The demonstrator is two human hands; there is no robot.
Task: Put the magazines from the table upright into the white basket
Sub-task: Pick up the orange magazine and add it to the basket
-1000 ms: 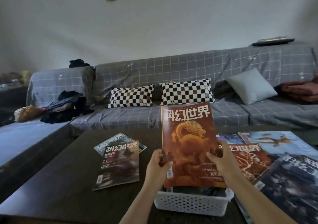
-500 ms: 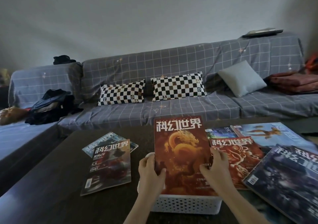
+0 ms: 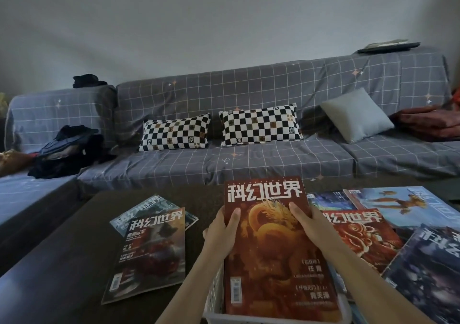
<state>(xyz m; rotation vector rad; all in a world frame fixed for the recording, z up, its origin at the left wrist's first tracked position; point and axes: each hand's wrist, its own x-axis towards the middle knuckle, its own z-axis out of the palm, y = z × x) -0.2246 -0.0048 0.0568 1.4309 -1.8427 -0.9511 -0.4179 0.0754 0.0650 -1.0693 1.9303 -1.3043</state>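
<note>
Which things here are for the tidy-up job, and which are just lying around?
For the job:
- orange dragon magazine, held by left hand and right hand
- white basket
- magazines on the table: two on the left, several on the right

Just lying around:
- checkered pillows
- grey cushion
- dark clothes on the sofa

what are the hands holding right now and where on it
Both hands hold the orange dragon magazine by its upper side edges: left hand on the left edge, right hand on the right.
</note>
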